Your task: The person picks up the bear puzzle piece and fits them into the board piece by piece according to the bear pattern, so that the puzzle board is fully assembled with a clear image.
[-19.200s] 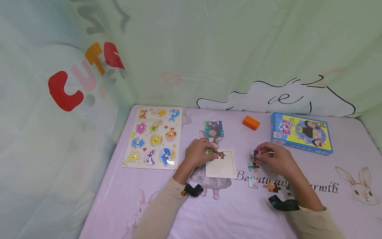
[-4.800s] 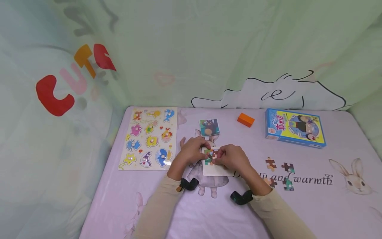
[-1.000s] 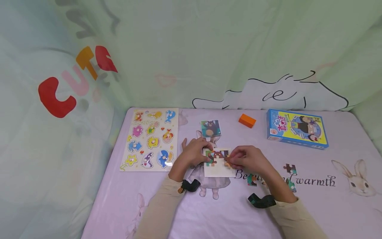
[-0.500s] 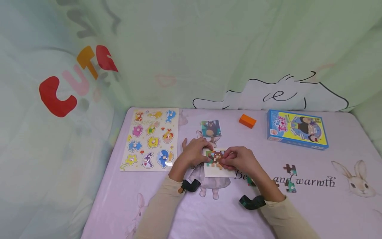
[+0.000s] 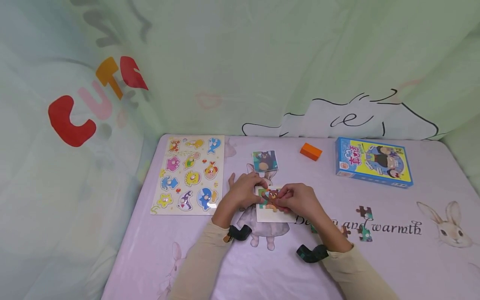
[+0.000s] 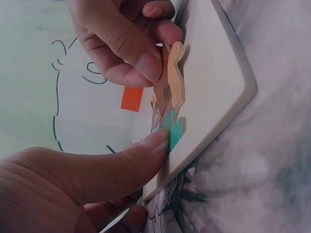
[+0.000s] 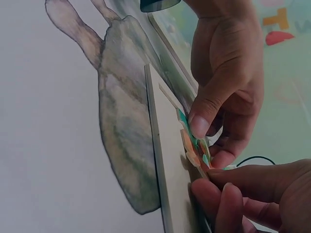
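Note:
A square cream puzzle board point(image 5: 275, 216) lies flat before me, its back part carrying joined jigsaw pieces of a brown bear. My left hand point(image 5: 244, 191) holds the board's left side, the thumb pressing a teal-edged piece point(image 6: 177, 133). From the right, my right hand point(image 5: 302, 201) pinches a brown and orange puzzle piece point(image 6: 176, 80) between thumb and fingers, against the pieces beside it. The held piece looks slightly raised from the board in the left wrist view. My right fingers hide the board's back right part. Behind the board lies a bear picture card point(image 5: 264, 161).
Several loose puzzle pieces lie to the right, among them a brown one point(image 5: 363, 212) and a teal one point(image 5: 365, 234); my right forearm partly covers others. An animal peg board point(image 5: 189, 175) lies left. An orange block point(image 5: 311, 151) and a blue-yellow box point(image 5: 375, 161) stand at the back.
Over the earlier frames more pieces came onto the board. In the last second my right hand has carried the brown and orange piece leftward against the bear's head; my left hand stays put.

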Demonstrator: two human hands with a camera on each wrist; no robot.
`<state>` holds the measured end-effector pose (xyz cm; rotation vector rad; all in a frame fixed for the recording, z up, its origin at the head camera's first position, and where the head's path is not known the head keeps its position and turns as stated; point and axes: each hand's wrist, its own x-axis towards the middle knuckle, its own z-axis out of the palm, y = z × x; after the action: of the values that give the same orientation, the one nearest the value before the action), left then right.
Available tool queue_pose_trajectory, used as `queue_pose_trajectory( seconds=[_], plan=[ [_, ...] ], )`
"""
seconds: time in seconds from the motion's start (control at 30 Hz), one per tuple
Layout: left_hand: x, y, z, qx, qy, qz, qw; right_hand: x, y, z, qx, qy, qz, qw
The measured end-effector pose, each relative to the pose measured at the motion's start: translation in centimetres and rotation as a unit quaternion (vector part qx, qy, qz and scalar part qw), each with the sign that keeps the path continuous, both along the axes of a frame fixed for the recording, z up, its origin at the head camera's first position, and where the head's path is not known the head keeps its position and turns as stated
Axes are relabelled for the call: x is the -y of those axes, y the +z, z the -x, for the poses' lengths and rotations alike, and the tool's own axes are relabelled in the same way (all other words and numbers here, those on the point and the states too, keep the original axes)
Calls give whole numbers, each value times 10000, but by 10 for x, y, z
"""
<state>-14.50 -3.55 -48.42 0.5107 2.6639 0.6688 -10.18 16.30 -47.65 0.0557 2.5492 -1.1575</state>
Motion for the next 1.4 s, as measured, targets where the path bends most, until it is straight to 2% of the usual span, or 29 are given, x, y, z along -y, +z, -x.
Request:
queue_pose_trajectory(
  seconds=[0.5,0.77,1.0,1.2,1.4],
  plan=[
    [1,0,-1,46,21,-40,10000,0,0,1,216,-126,-104,9996],
    [1,1,-1,18,13,-10,10000,-1,0,1,369,-200,158,9990],
    [0,0,-1,64,17,-22,10000,-9,10,2,-14,-107,-176,9998],
    [-1,1,-1,89,-16,-22,10000,-14,1,4,-8,141,-236,9996],
    [-4,1,-3,18,177,-138,9997,-13,0,4,7,155,-305,9994]
  ],
)
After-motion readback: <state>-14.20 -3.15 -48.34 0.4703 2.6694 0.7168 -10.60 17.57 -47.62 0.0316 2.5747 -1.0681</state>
